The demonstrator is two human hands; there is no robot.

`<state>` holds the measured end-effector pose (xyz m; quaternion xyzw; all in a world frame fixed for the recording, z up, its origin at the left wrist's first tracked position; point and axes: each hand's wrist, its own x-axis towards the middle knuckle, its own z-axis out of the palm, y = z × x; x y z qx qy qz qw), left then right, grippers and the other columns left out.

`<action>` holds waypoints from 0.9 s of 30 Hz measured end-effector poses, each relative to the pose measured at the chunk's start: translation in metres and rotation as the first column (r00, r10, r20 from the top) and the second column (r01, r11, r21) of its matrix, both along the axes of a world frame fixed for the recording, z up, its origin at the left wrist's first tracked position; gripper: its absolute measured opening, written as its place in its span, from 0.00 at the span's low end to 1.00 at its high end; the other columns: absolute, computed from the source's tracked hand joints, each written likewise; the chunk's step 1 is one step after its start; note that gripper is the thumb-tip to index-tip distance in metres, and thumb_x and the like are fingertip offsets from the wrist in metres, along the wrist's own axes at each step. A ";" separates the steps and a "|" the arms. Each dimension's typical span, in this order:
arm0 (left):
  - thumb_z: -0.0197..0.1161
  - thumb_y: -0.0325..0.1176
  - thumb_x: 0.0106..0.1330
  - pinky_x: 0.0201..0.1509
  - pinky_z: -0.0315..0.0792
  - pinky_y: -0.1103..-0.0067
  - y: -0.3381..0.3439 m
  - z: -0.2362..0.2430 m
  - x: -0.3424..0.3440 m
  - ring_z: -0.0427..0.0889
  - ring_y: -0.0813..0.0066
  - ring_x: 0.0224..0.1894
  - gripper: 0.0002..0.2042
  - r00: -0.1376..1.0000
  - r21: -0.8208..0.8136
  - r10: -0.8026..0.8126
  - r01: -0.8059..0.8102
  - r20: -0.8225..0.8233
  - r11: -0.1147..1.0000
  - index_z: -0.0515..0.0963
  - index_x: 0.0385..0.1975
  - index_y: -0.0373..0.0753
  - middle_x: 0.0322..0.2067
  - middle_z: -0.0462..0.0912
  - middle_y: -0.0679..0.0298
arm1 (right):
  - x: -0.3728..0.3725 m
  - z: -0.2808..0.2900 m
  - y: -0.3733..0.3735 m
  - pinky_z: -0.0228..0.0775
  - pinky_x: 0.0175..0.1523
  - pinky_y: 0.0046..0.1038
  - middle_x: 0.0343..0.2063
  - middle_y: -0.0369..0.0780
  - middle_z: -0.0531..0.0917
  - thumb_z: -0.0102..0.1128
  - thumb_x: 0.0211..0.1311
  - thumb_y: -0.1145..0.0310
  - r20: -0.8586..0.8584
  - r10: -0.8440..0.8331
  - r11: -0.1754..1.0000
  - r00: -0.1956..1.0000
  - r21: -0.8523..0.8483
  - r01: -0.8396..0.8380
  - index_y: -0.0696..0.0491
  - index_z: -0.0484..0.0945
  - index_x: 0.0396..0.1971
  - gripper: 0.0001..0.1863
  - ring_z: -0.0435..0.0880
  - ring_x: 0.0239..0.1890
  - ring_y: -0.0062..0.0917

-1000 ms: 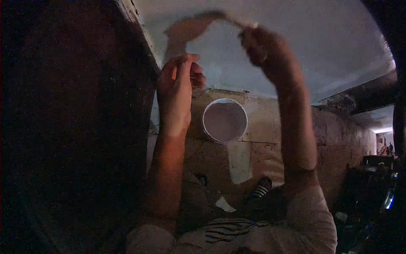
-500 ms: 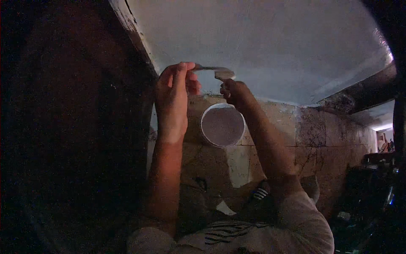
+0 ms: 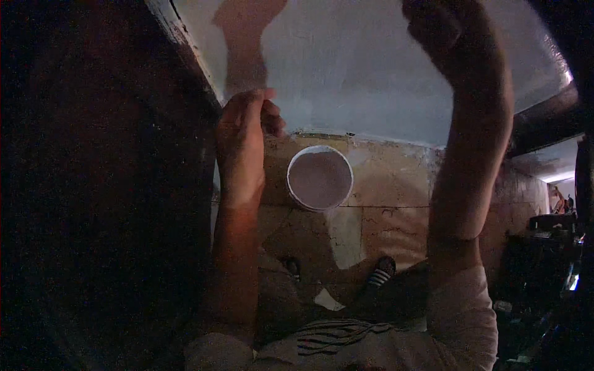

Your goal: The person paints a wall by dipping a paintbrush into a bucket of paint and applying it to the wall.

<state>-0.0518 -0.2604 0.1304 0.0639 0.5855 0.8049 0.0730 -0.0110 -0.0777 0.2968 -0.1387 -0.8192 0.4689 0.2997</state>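
Observation:
High against the pale wall, my right hand (image 3: pixel 439 31) is closed and partly cut off by the top edge. The putty knife that showed in it half a second ago is hidden now. My left hand (image 3: pixel 247 120) is held in front of the wall's lower left part, fingers curled in and thumb side up. Whatever lies in its fingers cannot be made out. Below and between my arms, a round white bucket (image 3: pixel 291 188) stands on the floor near the wall's foot. It is filled with greyish-brown paste (image 3: pixel 320 179).
The pale smooth wall (image 3: pixel 346 68) rises ahead, bearing an arm-shaped shadow (image 3: pixel 244 43). A dark worn edge (image 3: pixel 185 43) borders it at left. Tiled floor (image 3: pixel 390 179) carries pale smears. My striped sandal (image 3: pixel 382 272) is behind the bucket. Dark clutter (image 3: pixel 544 247) stands far right.
My right hand has moved from beside my left hand up and right to the wall. The left hand has shifted slightly left. The thin tool between the hands has gone from sight.

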 end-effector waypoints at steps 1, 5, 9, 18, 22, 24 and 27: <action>0.53 0.37 0.63 0.26 0.68 0.81 0.002 0.005 0.001 0.74 0.79 0.23 0.11 1.000 0.004 0.013 -0.013 0.012 1.000 0.75 0.32 0.35 0.23 0.73 0.66 | -0.001 -0.028 0.038 0.57 0.22 0.16 0.21 0.31 0.73 0.49 0.62 0.63 -0.033 0.333 0.928 0.942 -0.165 -0.334 0.58 0.74 0.39 0.14 0.65 0.18 0.12; 0.54 0.37 0.63 0.26 0.68 0.81 0.002 0.009 0.005 0.74 0.78 0.23 0.10 0.998 0.041 0.058 -0.058 0.005 0.997 0.75 0.31 0.36 0.22 0.73 0.66 | 0.009 -0.140 0.038 0.57 0.21 0.17 0.22 0.32 0.74 0.50 0.60 0.64 0.117 0.425 0.823 0.898 -0.463 -0.329 0.57 0.74 0.38 0.13 0.66 0.16 0.13; 0.54 0.38 0.63 0.26 0.68 0.81 0.006 0.010 0.007 0.73 0.79 0.23 0.11 1.000 0.078 0.000 0.002 -0.023 0.997 0.75 0.31 0.36 0.22 0.73 0.66 | -0.007 -0.243 0.042 0.53 0.21 0.17 0.20 0.31 0.70 0.54 0.56 0.61 0.137 0.455 0.722 0.880 -0.636 -0.274 0.56 0.72 0.29 0.12 0.63 0.18 0.14; 0.54 0.37 0.63 0.26 0.67 0.82 0.005 0.006 0.007 0.73 0.78 0.22 0.11 1.000 0.054 0.020 -0.021 0.024 0.998 0.75 0.31 0.35 0.22 0.73 0.66 | -0.007 -0.123 0.050 0.52 0.19 0.20 0.16 0.32 0.70 0.44 0.62 0.61 0.132 0.339 0.940 0.931 -0.018 -0.340 0.56 0.74 0.25 0.15 0.62 0.15 0.15; 0.53 0.37 0.63 0.26 0.67 0.81 0.008 0.013 0.007 0.73 0.78 0.22 0.11 1.000 0.004 0.025 -0.025 -0.005 1.000 0.75 0.31 0.35 0.22 0.73 0.66 | 0.017 -0.047 0.023 0.55 0.21 0.19 0.18 0.32 0.71 0.44 0.64 0.62 -0.055 0.271 0.959 0.961 0.106 -0.264 0.61 0.73 0.36 0.17 0.63 0.16 0.14; 0.53 0.37 0.63 0.26 0.67 0.81 0.006 0.009 0.004 0.73 0.78 0.22 0.11 0.999 -0.050 0.041 -0.041 -0.001 0.998 0.75 0.31 0.35 0.22 0.73 0.66 | 0.015 -0.067 0.022 0.55 0.21 0.17 0.20 0.31 0.72 0.47 0.63 0.64 -0.052 0.368 0.926 0.928 -0.075 -0.371 0.59 0.73 0.40 0.14 0.63 0.17 0.13; 0.53 0.37 0.63 0.26 0.68 0.81 0.003 0.001 0.000 0.73 0.78 0.22 0.11 0.998 0.029 0.065 -0.065 0.016 0.997 0.75 0.32 0.35 0.22 0.73 0.65 | 0.002 -0.143 0.011 0.54 0.21 0.15 0.23 0.31 0.73 0.50 0.60 0.67 0.111 0.400 0.803 0.910 -0.522 -0.289 0.56 0.75 0.41 0.12 0.64 0.18 0.11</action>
